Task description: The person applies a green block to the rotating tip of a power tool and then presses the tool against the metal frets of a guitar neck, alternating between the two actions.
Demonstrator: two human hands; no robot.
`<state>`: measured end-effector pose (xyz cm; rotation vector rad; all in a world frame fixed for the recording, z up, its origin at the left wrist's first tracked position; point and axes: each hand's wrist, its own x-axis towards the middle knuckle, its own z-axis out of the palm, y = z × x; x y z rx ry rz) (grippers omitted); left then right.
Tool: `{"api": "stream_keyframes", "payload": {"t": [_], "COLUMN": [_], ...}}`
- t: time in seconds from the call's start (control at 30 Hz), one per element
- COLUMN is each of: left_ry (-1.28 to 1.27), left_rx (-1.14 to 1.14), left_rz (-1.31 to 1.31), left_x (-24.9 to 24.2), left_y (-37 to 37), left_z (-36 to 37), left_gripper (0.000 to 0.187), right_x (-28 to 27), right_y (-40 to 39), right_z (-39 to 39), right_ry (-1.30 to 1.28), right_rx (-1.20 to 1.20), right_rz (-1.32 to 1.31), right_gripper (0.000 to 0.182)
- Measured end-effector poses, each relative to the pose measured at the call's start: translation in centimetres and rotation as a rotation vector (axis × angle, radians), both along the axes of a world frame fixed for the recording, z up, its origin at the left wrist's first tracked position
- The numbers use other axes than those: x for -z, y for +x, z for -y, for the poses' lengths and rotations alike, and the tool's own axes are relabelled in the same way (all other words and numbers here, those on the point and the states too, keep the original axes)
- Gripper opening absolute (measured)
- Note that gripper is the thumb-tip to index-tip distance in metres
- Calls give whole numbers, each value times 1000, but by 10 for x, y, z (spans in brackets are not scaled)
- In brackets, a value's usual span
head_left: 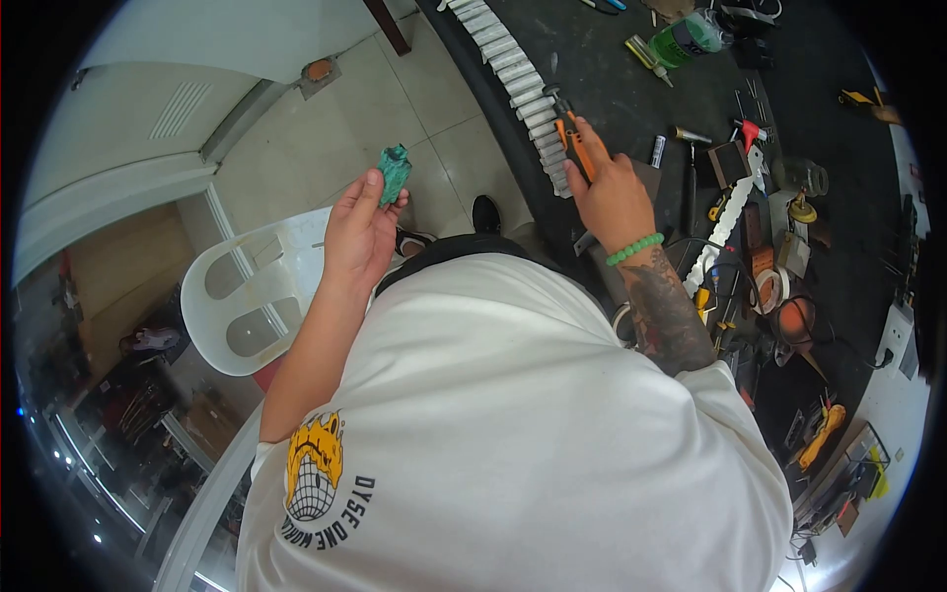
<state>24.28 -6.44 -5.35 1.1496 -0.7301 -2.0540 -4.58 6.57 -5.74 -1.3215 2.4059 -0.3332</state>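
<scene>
My left hand is raised over the floor, pinching a rough teal-green lump between thumb and fingers. Dark patches mark the lump's top; what it is made of I cannot tell. Over the dark workbench, my right hand is closed around orange-handled pliers. Their dark head points away from me and overlaps a long row of pale grey ridged pieces along the bench edge. A green bead bracelet circles my right wrist.
A white plastic chair stands at my left. On the bench lie a green-labelled bottle, a hammer, a white jagged strip, a glass jar, a tape roll and several hand tools toward the right.
</scene>
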Motion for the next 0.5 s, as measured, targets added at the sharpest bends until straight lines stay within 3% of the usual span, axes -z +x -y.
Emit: {"api": "stream_keyframes", "payload": {"t": [0.5], "left_ry": [-22], "left_rx": [7], "left_rz": [4], "left_x": [-6], "left_y": [2], "left_z": [-8], "left_gripper": [30], "right_x": [-2], "right_y": [15], "right_z": [-5], "right_ry": [-31], "right_rx": [-38], "right_rz": [35], "right_gripper": [63]}}
